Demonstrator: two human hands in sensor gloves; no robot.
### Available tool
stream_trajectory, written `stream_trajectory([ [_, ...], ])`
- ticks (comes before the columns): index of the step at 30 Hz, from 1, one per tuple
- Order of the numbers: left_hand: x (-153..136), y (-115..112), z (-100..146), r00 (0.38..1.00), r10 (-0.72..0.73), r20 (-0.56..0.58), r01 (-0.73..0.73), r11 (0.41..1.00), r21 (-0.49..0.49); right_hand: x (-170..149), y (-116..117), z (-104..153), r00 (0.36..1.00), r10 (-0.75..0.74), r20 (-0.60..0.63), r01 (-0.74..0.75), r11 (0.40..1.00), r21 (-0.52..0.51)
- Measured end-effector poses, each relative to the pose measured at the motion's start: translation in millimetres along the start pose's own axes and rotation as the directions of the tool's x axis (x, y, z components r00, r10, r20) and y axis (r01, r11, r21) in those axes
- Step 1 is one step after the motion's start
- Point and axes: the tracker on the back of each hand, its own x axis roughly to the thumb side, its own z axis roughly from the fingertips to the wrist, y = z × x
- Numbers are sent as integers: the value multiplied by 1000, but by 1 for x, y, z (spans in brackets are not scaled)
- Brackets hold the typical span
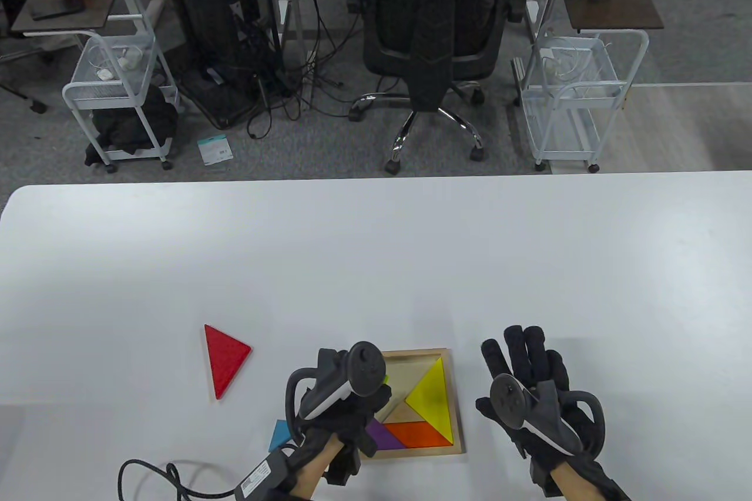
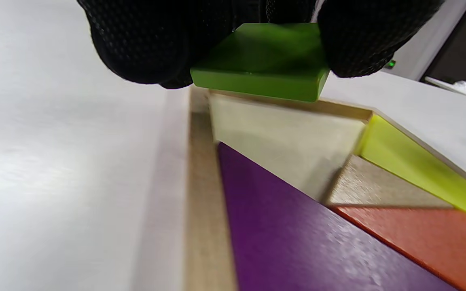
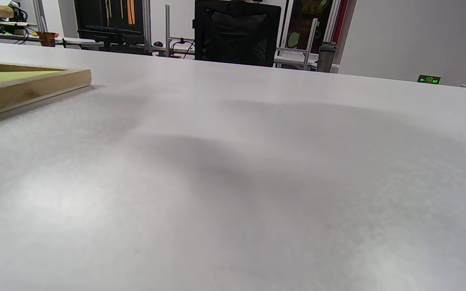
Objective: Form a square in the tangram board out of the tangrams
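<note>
So the left hand [image 1: 341,401] is over the left part of the square wooden tangram board [image 1: 449,401], which sits near the front edge of the white table [image 1: 376,260]. From the left wrist view you can see its gloved fingers [image 2: 144,44] pinching a flat green tangram piece [image 2: 263,60], held just above the far left corner of the board, over the bare wooden recess [image 2: 289,141]. Can't tell if the piece is touching the board's rim or hanging slightly off it.

Already seated in the board: a yellow triangle [image 1: 432,392] on the right side, an orange piece [image 1: 420,435] along the near edge, and a purple piece [image 1: 382,436] at the near left, partly hidden under the left hand in the table view.

2 pieces are outside the board: a red triangle [image 1: 224,359] lying flat well off to the left, and a small blue piece [image 1: 281,435] just beside the left wrist.

The right hand [image 1: 531,389] is to the right of the board, apart from it, fingers straight and spread, holding nothing. Its wrist view shows only table and the board's corner.
</note>
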Motion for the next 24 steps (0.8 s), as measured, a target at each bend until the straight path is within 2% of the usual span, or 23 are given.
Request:
stream_trajectory([
  [8, 18, -11, -6, 990, -141, 6, 141, 989, -48, 0, 0, 0, 1000, -4, -1, 4, 1000, 7],
  [24, 29, -19, -14, 962, -275, 6, 271, 946, -177, -2, 0, -1, 1000, -6, -10, 6, 1000, 11],
])
